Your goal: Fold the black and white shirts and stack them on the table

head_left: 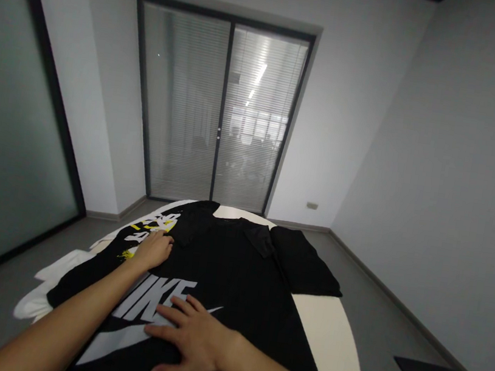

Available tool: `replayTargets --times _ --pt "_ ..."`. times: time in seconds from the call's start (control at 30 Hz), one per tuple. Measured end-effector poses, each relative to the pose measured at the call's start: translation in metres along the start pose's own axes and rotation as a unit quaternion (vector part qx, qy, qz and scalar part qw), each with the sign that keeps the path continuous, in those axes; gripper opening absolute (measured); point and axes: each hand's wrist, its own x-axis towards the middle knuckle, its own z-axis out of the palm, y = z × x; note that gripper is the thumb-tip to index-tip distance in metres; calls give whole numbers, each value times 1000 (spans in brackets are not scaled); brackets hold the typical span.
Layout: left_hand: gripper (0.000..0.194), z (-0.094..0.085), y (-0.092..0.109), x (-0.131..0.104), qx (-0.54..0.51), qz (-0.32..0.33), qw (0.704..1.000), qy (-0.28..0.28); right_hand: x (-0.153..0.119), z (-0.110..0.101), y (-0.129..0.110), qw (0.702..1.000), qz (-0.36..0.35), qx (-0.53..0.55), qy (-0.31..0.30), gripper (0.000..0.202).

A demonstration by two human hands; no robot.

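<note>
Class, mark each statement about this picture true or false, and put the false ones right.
1. The right hand lies with fingers spread on the black Nike T-shirt. True.
2. The folded black garment lies left of the Nike T-shirt in the picture. False: it lies on the right.
3. A black garment with a white and yellow print lies left of the Nike T-shirt. True.
4. The left hand is raised high in front of the glass door. False: it is down among the clothes, by one of the Nike T-shirt's sleeves.
5. Part of the pale tabletop shows below the folded black garment in the picture. True.
</note>
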Motion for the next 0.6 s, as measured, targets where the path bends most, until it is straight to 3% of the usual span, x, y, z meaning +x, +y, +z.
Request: replayTargets --times 0.13,0.27,0.6 --pt "36 2 5 3 -5 -26 999 25 -4 1 0 999 6 23 -32 71" --pt "39 2 10 3 -18 -33 998 41 -3 -8 6 1000 7 10 -12 68" --pt "27 -10 27 0 -67 -103 992 17 -8 0 0 997 63 20 -28 77"
